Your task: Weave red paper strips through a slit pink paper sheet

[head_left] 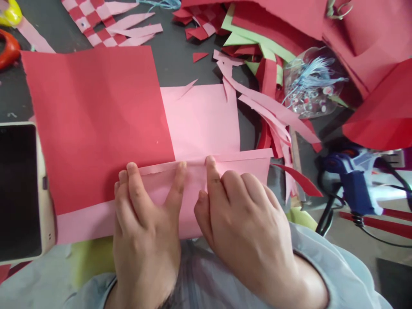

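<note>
A pink paper sheet lies in front of me with a narrow folded strip along its far edge. My left hand rests flat on it, fingers stretched and thumb spread, holding the fold down near its left part. With the tip of its extended index finger, my right hand presses on the folded strip; its other fingers are bent and seem to hold nothing. A red paper sheet borders the fold at the left, and another pink sheet area shows beyond it.
A phone is at the left edge, with red-handled scissors beyond it. Woven checkered paper is at the back. Paper strips, a clear container with blue tassels and a blue clamp are to the right.
</note>
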Motion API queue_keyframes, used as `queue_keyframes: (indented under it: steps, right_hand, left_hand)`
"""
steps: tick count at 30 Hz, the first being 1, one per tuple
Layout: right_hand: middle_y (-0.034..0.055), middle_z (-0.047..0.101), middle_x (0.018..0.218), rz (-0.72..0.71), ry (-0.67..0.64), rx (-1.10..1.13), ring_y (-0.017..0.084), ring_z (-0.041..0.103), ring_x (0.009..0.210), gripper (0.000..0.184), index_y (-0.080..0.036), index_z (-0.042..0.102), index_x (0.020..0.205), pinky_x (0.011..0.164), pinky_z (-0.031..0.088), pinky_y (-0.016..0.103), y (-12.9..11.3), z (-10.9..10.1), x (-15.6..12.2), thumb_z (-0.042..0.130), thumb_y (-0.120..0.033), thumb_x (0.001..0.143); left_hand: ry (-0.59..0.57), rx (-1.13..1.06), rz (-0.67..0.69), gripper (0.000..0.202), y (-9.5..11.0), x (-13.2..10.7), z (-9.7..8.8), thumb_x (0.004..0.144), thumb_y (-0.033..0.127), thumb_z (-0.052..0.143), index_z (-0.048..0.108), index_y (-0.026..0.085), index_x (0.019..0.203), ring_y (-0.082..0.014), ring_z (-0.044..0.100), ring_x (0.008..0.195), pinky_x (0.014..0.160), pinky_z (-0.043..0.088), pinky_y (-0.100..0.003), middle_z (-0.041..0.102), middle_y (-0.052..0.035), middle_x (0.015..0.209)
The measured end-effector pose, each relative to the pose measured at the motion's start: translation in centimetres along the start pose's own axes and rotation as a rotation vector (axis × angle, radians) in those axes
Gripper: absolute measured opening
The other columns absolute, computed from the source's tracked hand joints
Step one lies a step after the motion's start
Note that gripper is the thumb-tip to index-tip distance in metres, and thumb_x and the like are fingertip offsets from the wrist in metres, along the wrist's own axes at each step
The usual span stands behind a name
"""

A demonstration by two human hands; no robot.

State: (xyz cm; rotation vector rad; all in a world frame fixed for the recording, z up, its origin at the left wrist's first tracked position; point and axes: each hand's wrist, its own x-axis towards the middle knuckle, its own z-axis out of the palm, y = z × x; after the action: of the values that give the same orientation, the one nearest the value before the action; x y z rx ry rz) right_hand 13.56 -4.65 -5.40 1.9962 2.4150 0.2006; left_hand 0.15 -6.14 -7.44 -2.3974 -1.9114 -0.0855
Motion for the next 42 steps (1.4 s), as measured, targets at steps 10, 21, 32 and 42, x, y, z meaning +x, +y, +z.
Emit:
queue_keyframes:
  steps: [10, 21, 32, 42]
  right_hand:
    - [0.0071, 0.053, 0.071, 0.027, -0.121, -0.024, 0.023, 0.044, 0.071, 0.048, -0.003, 0.063, 0.137, 0.062, 0.042, 0.034, 0.2, -0.3, -0.5, 0.046, -0.026, 0.099]
    - [0.0104, 0.057, 0.078, 0.125, -0.176, -0.140, 0.026, 0.046, 0.075, 0.053, 0.003, 0.058, 0.140, 0.067, 0.041, 0.038, 2.8, -0.6, -0.8, 0.046, -0.029, 0.100]
    - [0.0088, 0.056, 0.074, 0.030, -0.156, -0.051, 0.024, 0.042, 0.072, 0.051, 0.001, 0.063, 0.135, 0.063, 0.038, 0.035, 1.9, -1.0, -1.7, 0.039, -0.030, 0.103]
    - [0.0080, 0.054, 0.073, 0.064, -0.157, -0.099, 0.024, 0.042, 0.073, 0.046, 0.004, 0.067, 0.125, 0.064, 0.038, 0.034, 1.8, -0.6, -1.6, 0.046, -0.029, 0.100]
  left_hand:
    - [-0.035, -0.051, 0.020, 0.090, -0.2, 0.3, -0.3, 0.087, 0.000, 0.058, 0.027, 0.043, 0.160, -0.0439, 0.038, 0.147, 0.106, 0.050, -0.066, 0.024, -0.0144, 0.168]
    - [0.040, -0.063, 0.040, 0.088, -1.3, -0.4, 0.3, 0.080, 0.003, 0.066, 0.037, 0.031, 0.158, -0.0468, 0.047, 0.140, 0.106, 0.050, -0.067, 0.034, -0.0224, 0.163]
    - [-0.022, -0.147, 0.065, 0.091, -3.7, -1.3, -0.3, 0.081, 0.009, 0.064, 0.030, 0.037, 0.160, -0.0432, 0.037, 0.149, 0.118, 0.038, -0.065, 0.025, -0.0093, 0.170]
    - [0.040, -0.090, 0.106, 0.084, -5.0, -2.3, 0.0, 0.083, 0.013, 0.066, 0.034, 0.031, 0.159, -0.0429, 0.045, 0.144, 0.117, 0.040, -0.062, 0.039, -0.0157, 0.163]
